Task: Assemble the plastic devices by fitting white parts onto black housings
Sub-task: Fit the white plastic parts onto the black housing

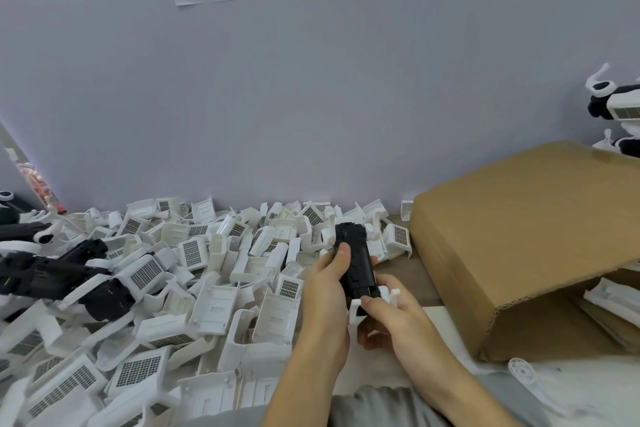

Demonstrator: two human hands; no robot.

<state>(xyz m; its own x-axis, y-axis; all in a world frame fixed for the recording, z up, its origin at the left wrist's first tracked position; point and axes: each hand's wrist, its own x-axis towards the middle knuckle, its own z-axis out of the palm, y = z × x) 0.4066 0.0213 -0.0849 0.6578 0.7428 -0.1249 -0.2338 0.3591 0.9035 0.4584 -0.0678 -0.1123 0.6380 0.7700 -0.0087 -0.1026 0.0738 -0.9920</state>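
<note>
A black housing [356, 262] stands nearly upright in front of me, above the table. My left hand [327, 291] grips its left side, thumb across the front. My right hand [391, 321] holds a white part [372, 302] against the housing's lower end, thumb on the part's edge. A large heap of loose white parts [180, 274] with grid vents covers the table to the left and behind. Several black housings [65, 270] lie at the far left on that heap.
An open cardboard box [519, 239] lies on its side at the right with white pieces inside. Finished black-and-white devices [613, 104] sit at the far right. A white round-ended piece [526, 374] lies near the front right. The wall is close behind.
</note>
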